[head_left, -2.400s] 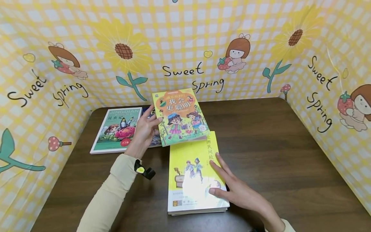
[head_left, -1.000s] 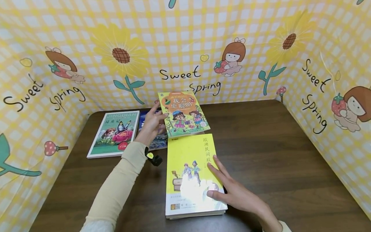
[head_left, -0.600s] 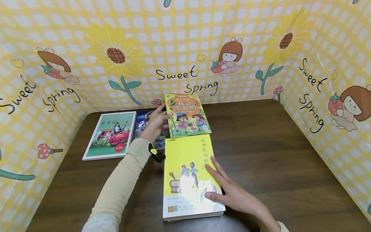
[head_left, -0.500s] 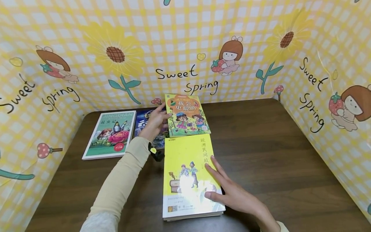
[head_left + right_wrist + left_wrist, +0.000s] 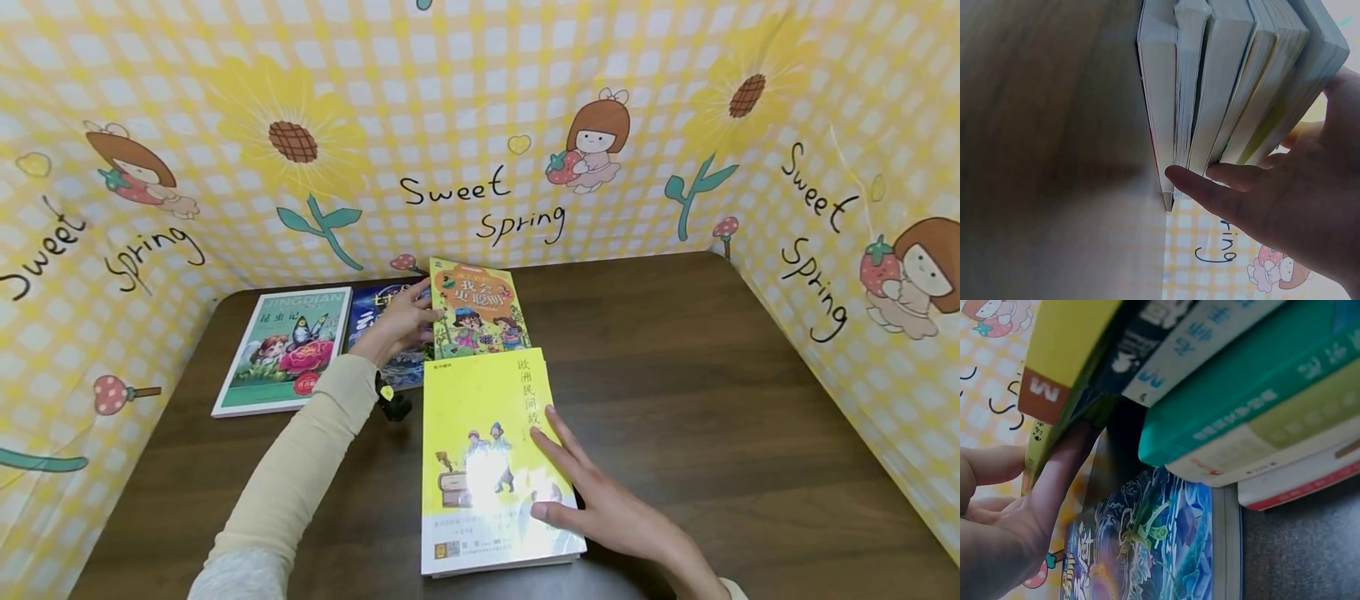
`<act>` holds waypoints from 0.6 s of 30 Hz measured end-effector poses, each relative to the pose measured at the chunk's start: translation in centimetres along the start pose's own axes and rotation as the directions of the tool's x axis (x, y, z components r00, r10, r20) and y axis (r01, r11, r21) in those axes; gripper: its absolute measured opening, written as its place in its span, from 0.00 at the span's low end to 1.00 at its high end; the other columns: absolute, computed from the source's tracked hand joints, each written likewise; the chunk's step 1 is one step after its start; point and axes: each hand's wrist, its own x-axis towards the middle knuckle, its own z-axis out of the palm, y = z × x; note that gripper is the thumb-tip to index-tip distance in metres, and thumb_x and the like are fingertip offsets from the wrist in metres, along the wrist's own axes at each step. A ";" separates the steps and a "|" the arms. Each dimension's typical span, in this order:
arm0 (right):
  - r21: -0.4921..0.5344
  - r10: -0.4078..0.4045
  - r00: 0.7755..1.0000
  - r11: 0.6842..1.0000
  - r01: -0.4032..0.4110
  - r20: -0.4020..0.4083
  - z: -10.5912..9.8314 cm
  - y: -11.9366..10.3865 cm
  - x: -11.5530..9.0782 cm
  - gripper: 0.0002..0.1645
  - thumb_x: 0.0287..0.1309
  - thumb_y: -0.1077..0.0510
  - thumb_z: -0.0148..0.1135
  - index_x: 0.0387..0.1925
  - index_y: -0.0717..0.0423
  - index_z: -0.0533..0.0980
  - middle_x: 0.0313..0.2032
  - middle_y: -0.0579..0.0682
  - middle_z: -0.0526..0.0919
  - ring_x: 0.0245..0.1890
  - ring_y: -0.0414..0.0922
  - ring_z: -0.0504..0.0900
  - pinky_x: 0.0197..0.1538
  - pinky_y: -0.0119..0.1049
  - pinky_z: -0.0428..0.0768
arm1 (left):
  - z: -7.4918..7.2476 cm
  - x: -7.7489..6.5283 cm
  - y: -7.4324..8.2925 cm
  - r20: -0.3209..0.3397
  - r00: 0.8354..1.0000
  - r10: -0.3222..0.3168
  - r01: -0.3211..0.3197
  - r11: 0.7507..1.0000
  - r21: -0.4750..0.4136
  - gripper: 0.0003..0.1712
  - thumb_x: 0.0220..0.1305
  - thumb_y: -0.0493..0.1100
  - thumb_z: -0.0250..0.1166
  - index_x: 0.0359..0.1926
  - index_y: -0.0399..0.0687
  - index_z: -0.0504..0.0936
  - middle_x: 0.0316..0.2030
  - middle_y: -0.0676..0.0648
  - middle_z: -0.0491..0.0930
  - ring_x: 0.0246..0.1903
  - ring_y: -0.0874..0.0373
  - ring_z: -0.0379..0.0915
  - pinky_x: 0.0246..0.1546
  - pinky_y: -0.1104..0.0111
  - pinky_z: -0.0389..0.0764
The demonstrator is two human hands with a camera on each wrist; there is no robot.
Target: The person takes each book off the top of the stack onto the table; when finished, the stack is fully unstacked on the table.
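Note:
My left hand pinches the left edge of a thin picture book with an orange and green cover, just beyond the stack. The yellow storybook, on top of a stack of several books, hides the picture book's lower edge in the head view. In the left wrist view, thumb and fingers lie on either side of the thin book, beside the stacked spines. My right hand rests at the stack's right side, thumb on the yellow cover, fingers extended along the page edges.
A teal book with a butterfly lies flat at the left. Beside it, partly under my left hand, is a dark blue book. A yellow checked cloth walls the dark wooden table at the back and sides.
The picture book has moved right and down in my left hand, from over the stack's far end to behind it, uncovering more of the blue book. The right hand stays on the stack.

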 end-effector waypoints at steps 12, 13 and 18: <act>0.006 -0.001 1.000 1.000 0.000 0.010 0.0 0.1 0.0 0.48 0.61 0.35 0.59 0.75 0.29 0.45 0.74 0.31 0.27 0.73 0.49 0.46 0.59 0.61 0.67 | 0.8 0.4 -1.4 -0.008 0.999 -0.052 0.052 0.969 0.241 0.43 0.69 0.35 0.58 0.76 0.59 0.46 0.66 0.38 0.63 0.43 0.52 0.79 0.30 0.63 0.83; 0.008 0.001 1.000 1.000 -0.001 0.015 0.0 0.1 0.0 0.48 0.61 0.35 0.59 0.75 0.29 0.44 0.74 0.31 0.27 0.73 0.50 0.46 0.58 0.61 0.68 | 0.8 0.4 -1.5 -0.013 0.998 -0.061 0.062 0.965 0.253 0.43 0.69 0.35 0.58 0.76 0.58 0.47 0.66 0.38 0.63 0.42 0.53 0.79 0.31 0.63 0.83; 0.013 0.004 1.000 1.000 -0.004 0.010 -0.1 0.2 0.0 0.48 0.61 0.36 0.59 0.75 0.29 0.44 0.74 0.30 0.26 0.73 0.50 0.46 0.59 0.62 0.67 | 0.8 0.8 -1.7 0.010 0.999 -0.048 0.043 0.952 0.303 0.42 0.69 0.36 0.58 0.76 0.54 0.46 0.65 0.36 0.64 0.43 0.51 0.79 0.34 0.62 0.84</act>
